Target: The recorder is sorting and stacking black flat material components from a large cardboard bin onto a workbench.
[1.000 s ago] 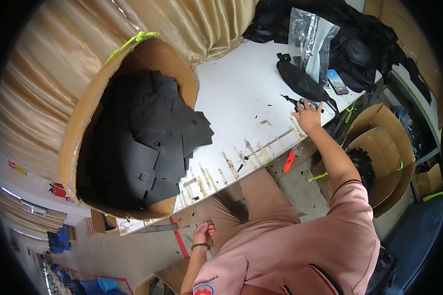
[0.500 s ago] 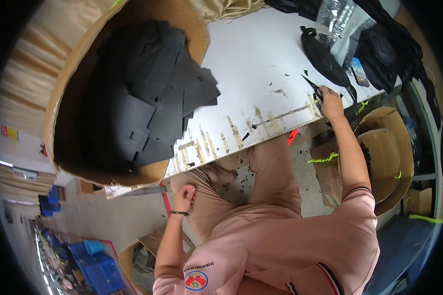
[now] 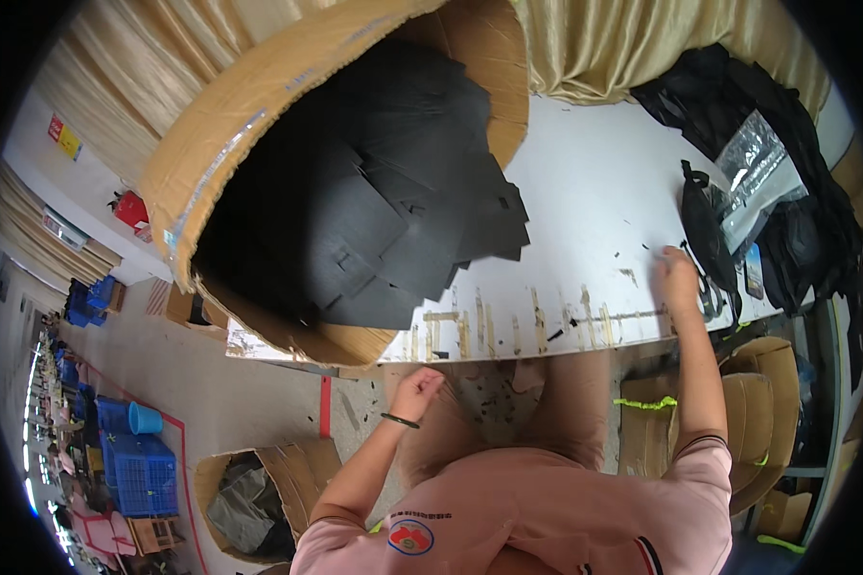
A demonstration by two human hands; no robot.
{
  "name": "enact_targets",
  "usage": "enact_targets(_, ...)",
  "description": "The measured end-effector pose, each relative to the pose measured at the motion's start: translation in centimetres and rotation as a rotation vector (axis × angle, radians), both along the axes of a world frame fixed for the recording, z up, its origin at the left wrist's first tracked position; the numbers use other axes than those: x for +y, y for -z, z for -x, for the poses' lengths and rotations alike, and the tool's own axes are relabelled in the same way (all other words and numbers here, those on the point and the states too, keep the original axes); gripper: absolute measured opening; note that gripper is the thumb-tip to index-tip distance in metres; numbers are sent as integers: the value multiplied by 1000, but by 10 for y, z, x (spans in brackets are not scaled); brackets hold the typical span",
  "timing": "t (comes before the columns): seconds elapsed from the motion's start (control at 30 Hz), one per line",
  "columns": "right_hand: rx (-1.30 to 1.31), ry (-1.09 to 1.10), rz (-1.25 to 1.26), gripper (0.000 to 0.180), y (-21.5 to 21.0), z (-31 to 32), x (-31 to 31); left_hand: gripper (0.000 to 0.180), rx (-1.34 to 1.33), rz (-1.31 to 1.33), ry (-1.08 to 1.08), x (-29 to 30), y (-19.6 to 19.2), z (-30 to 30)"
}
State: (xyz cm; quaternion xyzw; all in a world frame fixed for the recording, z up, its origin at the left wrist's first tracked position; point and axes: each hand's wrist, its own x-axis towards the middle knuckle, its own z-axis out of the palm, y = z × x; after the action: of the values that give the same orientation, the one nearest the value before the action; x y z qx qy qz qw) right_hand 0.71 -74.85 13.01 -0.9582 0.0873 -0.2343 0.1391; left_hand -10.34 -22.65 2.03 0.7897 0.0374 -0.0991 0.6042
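My left hand (image 3: 419, 391) rests by my left thigh below the table's front edge. Its fingers are curled in and nothing shows in them. Over the right part of the white table (image 3: 585, 192), my right hand (image 3: 679, 278) is smeared by motion, so its fingers are hard to read. Right beside it, black scissors (image 3: 708, 295) appear to lie next to a black waist bag (image 3: 708, 235). Left of centre, a big cardboard box (image 3: 235, 158) lies with its opening toward me, and flat black sheets (image 3: 393, 206) spill from it onto the table.
Clear plastic bags (image 3: 762, 177), black fabric (image 3: 805, 230) and a phone (image 3: 754, 271) sit at the right. Cardboard boxes stand on the floor at both sides, one (image 3: 259, 508) at lower left. Blue crates (image 3: 144, 474) are farther left. Black scraps litter the table edge.
My right hand has come away from the scissors, which now lie close to the bag. My left hand has risen off the thigh toward the table edge. The whole view has shifted.
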Motion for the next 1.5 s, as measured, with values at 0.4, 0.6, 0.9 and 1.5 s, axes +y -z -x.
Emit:
enact_targets(0.4, 260, -919, -970, 41, -9, -149, 330, 35, -180, 691, -975, 37, -90, -99)
enact_targets(0.6, 341, -673, -802, 59, -51, -173, 411, 34, -119, 882, -1001, 46, -83, -111)
enact_targets(0.9, 156, -721, -848, 61, -112, -201, 453, 38, -360, 1190, -960, 43, -136, -145)
enact_targets(1.5, 572, -730, -1451, 116, -124, -264, 502, 21, -203, 998, -1071, 43, -123, -156)
